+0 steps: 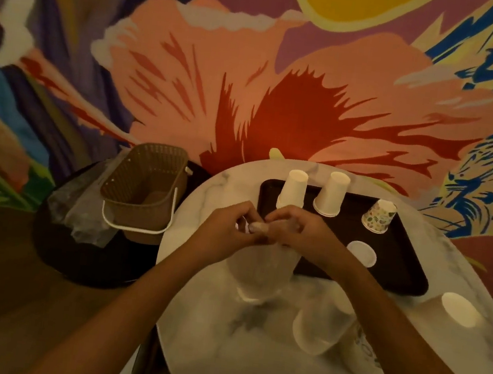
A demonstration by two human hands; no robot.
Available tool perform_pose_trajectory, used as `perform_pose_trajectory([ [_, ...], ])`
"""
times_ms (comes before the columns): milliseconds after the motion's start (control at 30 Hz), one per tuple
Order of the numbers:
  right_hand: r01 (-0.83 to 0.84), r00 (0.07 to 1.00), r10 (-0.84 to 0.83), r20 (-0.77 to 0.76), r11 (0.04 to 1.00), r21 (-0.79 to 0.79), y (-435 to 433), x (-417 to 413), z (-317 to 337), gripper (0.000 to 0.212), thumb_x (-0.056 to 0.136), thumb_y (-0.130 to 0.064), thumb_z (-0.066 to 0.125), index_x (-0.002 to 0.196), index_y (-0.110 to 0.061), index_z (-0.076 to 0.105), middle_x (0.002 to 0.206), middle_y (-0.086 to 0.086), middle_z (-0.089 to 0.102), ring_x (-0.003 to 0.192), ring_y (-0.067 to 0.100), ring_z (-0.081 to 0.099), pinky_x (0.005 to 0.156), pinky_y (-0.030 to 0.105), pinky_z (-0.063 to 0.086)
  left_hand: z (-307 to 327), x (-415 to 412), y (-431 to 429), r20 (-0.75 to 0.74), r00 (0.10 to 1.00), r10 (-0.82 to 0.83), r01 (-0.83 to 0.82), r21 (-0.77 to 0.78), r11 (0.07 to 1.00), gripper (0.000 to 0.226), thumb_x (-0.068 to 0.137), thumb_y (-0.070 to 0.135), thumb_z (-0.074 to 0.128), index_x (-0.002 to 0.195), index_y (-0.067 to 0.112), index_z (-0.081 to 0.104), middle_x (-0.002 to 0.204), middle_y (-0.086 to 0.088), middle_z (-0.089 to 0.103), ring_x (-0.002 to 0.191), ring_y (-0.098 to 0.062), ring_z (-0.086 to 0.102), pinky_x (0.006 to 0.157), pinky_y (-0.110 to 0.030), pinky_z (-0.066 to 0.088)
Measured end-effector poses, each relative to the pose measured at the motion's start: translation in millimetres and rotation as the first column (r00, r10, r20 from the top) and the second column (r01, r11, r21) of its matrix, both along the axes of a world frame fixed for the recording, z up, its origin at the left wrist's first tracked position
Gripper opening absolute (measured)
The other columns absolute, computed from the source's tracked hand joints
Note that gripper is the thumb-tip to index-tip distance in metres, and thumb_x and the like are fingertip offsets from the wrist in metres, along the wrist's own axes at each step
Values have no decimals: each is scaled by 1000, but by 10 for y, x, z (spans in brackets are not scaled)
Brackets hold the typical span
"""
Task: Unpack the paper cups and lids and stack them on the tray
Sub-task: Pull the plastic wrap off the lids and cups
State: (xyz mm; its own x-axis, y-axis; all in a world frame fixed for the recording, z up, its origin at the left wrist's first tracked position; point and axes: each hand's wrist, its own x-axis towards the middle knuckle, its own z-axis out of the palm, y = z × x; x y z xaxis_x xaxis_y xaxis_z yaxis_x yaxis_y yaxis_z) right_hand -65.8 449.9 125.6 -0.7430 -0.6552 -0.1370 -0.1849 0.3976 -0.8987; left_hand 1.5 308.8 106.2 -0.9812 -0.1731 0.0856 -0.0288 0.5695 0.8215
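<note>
Both hands work at the top of a clear plastic bag (260, 269) holding a stack of cups. My left hand (227, 228) pinches its twisted knot, and my right hand (298, 233) grips the bag's neck beside it. Behind them lies a dark tray (406, 268). On it stand two upside-down white cup stacks (293, 189) (332, 194), a patterned cup (380, 215) and a white lid (361, 253). More wrapped cups (318, 326) (457, 309) lie on the white table (218, 354) near me.
A brown basket (142, 192) with a white handle sits on a dark round stool to the left, with crumpled clear plastic (80, 213) beside it. A painted mural wall rises right behind the table. Wooden floor lies at the left.
</note>
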Motion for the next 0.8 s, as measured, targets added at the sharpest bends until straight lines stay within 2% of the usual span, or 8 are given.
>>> perform_pose_trajectory([
  [33, -55, 997, 58, -57, 997, 57, 8, 5, -16, 12, 85, -29, 61, 93, -21, 56, 85, -14, 54, 85, 6, 53, 71, 14, 44, 0, 18, -2, -29, 1000, 12, -12, -9, 1000, 19, 77, 23, 71, 81, 19, 53, 81, 3, 56, 77, -16, 52, 61, -17, 40],
  [100, -75, 989, 87, -117, 992, 99, 26, 1, -22, 12, 86, -26, 60, 95, -18, 57, 85, -9, 57, 86, 8, 55, 75, 16, 45, -2, 46, -23, -76, 997, 13, -14, -10, 1000, 22, 75, 22, 74, 77, 19, 52, 86, -3, 58, 81, -19, 54, 63, -22, 42],
  [200, -97, 981, 113, -160, 990, 106, 18, -17, 10, 5, 89, -19, 57, 92, -16, 55, 88, -3, 59, 83, 11, 57, 74, 13, 43, 37, 83, -54, -71, 997, -30, 35, 71, 997, 21, 77, 18, 72, 80, 25, 53, 89, 6, 60, 85, -12, 57, 72, -21, 46],
  [300, -155, 974, 170, -153, 982, 106, -24, -35, 60, 1, 90, -17, 54, 90, -17, 53, 82, -8, 55, 78, 6, 54, 68, 8, 41, 98, 55, -102, -43, 994, -105, 105, 10, 994, 28, 80, 14, 68, 87, 35, 51, 88, 16, 57, 85, -7, 56, 76, -19, 46],
  [433, -204, 964, 217, -154, 974, 96, -44, -118, 191, 14, 90, -15, 55, 80, -25, 52, 80, -11, 55, 79, 6, 55, 69, 12, 43, 184, -37, -176, -33, 989, -141, 142, 33, 989, 29, 80, 9, 67, 82, 34, 51, 84, 15, 55, 78, -7, 53, 78, -26, 47],
  [600, -165, 977, 172, -127, 984, 63, -38, -231, 298, 18, 90, -15, 54, 77, -29, 52, 78, -8, 56, 71, 8, 54, 65, 18, 45, 238, -160, -282, -23, 987, -158, 159, 134, 978, 30, 81, 1, 62, 79, 28, 50, 81, 10, 52, 78, -12, 50, 73, -20, 43],
  [700, -145, 976, 156, -151, 986, 80, -4, -288, 387, 17, 91, -17, 53, 78, -28, 52, 79, -7, 56, 69, 8, 54, 65, 18, 46, 212, -225, -353, 4, 990, -144, 143, 91, 986, 29, 83, 2, 60, 77, 27, 46, 77, 10, 48, 74, -8, 47, 67, -14, 41],
  [800, -65, 989, 62, -136, 998, -17, 76, -390, 486, 12, 91, -19, 52, 80, -23, 54, 77, -4, 57, 67, 7, 54, 64, 17, 44, 160, -253, -474, 74, 990, -118, 116, 38, 993, 22, 85, 9, 60, 89, 27, 49, 81, 4, 51, 76, -11, 50, 69, -16, 43],
])
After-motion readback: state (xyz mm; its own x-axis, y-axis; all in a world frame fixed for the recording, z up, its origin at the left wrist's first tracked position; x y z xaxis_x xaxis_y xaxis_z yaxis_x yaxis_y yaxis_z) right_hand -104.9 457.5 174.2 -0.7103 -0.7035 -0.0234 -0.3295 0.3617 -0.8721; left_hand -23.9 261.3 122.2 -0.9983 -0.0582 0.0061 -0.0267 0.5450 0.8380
